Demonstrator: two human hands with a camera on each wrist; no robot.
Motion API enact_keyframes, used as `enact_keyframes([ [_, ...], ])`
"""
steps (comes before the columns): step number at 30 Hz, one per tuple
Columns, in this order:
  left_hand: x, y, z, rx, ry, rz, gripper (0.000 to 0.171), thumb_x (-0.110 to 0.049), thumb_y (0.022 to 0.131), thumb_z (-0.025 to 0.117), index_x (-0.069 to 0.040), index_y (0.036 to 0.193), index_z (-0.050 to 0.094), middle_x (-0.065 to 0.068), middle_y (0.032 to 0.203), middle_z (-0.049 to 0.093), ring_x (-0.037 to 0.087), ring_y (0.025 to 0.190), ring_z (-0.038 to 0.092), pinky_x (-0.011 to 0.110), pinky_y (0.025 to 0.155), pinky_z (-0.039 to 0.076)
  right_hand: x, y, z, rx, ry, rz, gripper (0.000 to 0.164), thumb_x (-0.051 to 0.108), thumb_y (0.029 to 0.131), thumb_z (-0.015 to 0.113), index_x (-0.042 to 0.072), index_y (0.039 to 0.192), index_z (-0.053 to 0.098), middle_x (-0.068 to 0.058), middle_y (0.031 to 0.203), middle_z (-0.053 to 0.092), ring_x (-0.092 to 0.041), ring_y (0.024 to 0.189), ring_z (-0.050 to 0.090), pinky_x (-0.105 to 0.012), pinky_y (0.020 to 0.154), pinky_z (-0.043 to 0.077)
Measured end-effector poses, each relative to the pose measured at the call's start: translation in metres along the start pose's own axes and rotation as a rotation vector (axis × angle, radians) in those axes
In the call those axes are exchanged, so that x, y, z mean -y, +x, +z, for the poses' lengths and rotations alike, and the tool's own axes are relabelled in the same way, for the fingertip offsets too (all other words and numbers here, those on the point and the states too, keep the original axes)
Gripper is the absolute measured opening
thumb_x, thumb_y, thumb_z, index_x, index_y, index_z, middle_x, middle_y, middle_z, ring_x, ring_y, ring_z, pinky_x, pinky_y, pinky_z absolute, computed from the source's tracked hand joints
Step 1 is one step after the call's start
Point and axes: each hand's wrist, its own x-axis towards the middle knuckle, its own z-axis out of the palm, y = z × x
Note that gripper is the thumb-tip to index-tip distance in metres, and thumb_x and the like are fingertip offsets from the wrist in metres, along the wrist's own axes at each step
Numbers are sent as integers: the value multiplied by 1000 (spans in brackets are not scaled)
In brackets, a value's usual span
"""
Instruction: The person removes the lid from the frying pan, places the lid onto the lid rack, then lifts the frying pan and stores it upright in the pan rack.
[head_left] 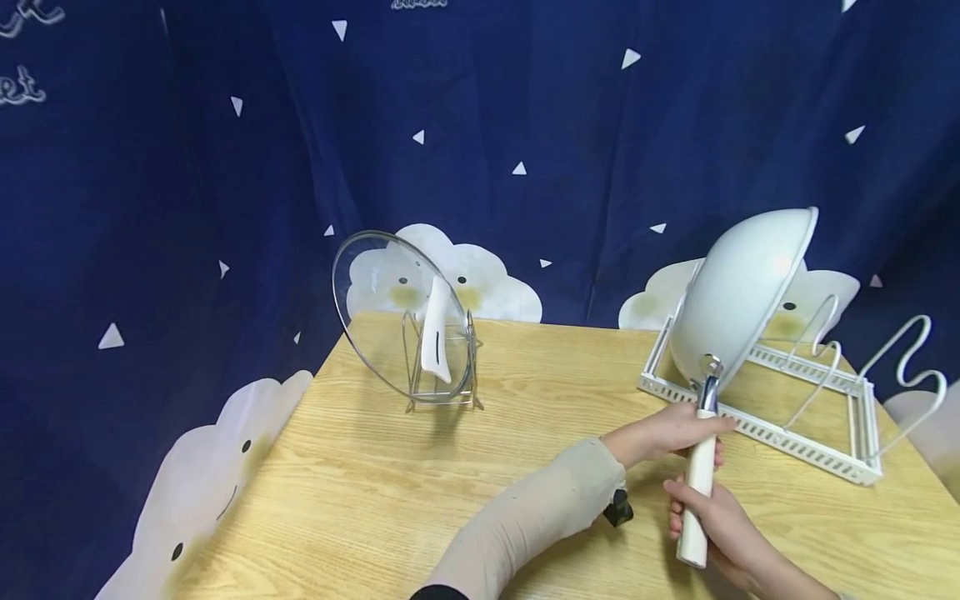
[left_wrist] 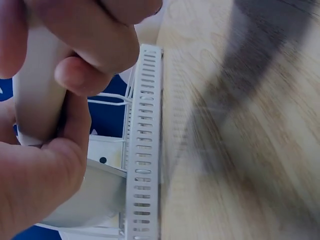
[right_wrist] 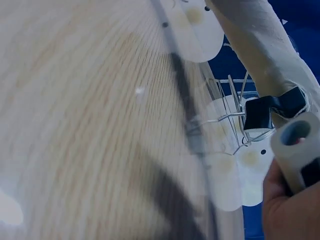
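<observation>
A white wok (head_left: 738, 292) stands on edge, tilted, in a white rack (head_left: 795, 446), its rounded outside toward the left. Its long pale handle (head_left: 700, 467) points down toward me. My left hand (head_left: 671, 429) grips the handle's upper part, just below the metal collar (head_left: 707, 392). Lower down, my right hand (head_left: 712, 517) holds the handle near its end, fingers curled round it. In the right wrist view the open end of the handle (right_wrist: 305, 137) shows beside my right hand (right_wrist: 295, 210). The wok hides part of the rack.
At the table's back left, a glass lid (head_left: 375, 333) with a white grip (head_left: 435, 333) leans in a small wire stand (head_left: 446, 398). Bent white wire dividers (head_left: 911, 354) rise from the rack's right part. A dark blue curtain (head_left: 480, 108) hangs behind the wooden table (head_left: 360, 492).
</observation>
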Motion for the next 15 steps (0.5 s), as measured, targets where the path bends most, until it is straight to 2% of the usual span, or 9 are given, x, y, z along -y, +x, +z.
enact_keyframes([
  [4, 5, 3, -3, 45, -69, -38, 26, -25, 95, 56, -9, 76, 54, 8, 60, 58, 15, 51, 58, 27, 50, 50, -3, 0, 3, -109, -104, -8, 26, 27, 99, 49, 2, 98, 41, -3, 72, 53, -15, 61, 60, -36, 61, 55],
  [7, 7, 6, -5, 73, -126, -71, 25, -26, 96, 56, -10, 77, 54, 8, 62, 58, 15, 54, 59, 27, 52, 50, -6, 2, 4, -146, -154, -20, 32, 29, 100, 47, -1, 102, 37, -5, 73, 53, -17, 61, 62, -38, 62, 55],
  [10, 9, 9, -6, 91, -167, -95, 24, -25, 97, 55, -10, 78, 53, 8, 65, 58, 16, 57, 59, 26, 54, 50, -7, 4, 3, -130, -153, -34, 30, 26, 100, 46, -1, 102, 34, -6, 74, 52, -17, 61, 61, -38, 62, 55],
  [15, 11, 13, -6, 79, -195, -115, 21, -23, 97, 55, -9, 81, 53, 8, 66, 59, 17, 59, 58, 28, 57, 51, -7, 7, -1, -55, -151, -37, 25, 22, 101, 45, 0, 100, 33, -5, 74, 52, -16, 63, 61, -37, 62, 55],
])
